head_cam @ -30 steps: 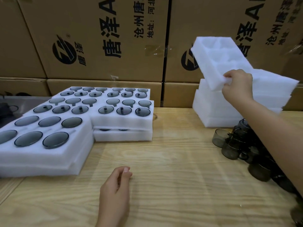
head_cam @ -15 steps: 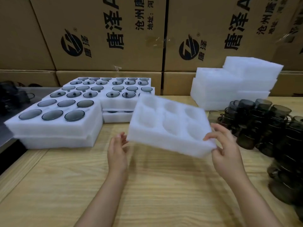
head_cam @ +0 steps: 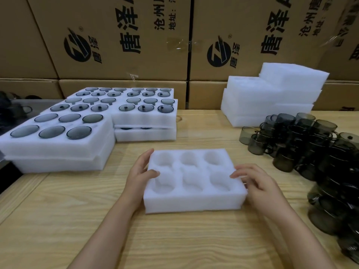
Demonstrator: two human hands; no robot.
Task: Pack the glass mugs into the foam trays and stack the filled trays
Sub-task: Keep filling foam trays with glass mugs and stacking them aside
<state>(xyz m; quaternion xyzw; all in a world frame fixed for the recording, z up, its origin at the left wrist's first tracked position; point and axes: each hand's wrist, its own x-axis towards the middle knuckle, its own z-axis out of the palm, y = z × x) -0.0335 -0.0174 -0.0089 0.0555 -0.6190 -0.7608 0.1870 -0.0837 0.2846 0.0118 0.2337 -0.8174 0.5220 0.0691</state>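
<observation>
- Loose mugs (head_cam: 310,144) at the right run off the frame edge, too crowded to count.
- Empty six-pocket tray (head_cam: 194,200) lies on the table (head_cam: 174,239); left hand (head_cam: 138,175) and right hand (head_cam: 258,183) grip its sides.
- Stacked filled trays (head_cam: 58,148) at left hold mugs.

The foam tray (head_cam: 194,202) is white, matt, fine-celled foam with a soft, slightly fuzzy surface. The glass mugs (head_cam: 310,144) are smoke-grey transparent glass, smooth and glossy. The table (head_cam: 174,239) is pale wood with visible grain; the cardboard boxes (head_cam: 120,35) are matt brown, sealed with glossy clear tape (head_cam: 178,44).
</observation>
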